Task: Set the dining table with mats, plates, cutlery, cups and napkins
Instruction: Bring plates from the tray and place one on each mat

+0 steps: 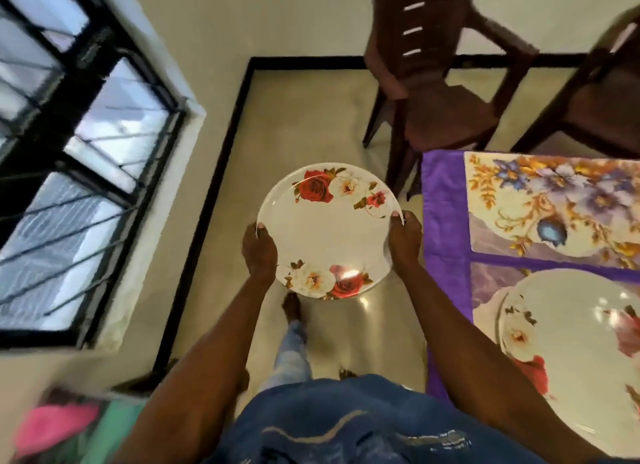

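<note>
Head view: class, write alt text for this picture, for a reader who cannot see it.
A person carries a rose-patterned plate over the floor, left hand and right hand gripping opposite rims. To their right, a purple-clothed table holds a bare floral mat and a second plate on another mat; two brown chairs stand beyond.

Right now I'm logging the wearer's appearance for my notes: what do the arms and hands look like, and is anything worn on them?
Both arms are bare as far as the picture shows: no sleeves, watch, bracelets or rings visible. The left hand and right hand have short, pale fingernails at the thumbs. No gloves. Nearer the body a blue patterned garment shows, with light faded jeans below.
</note>
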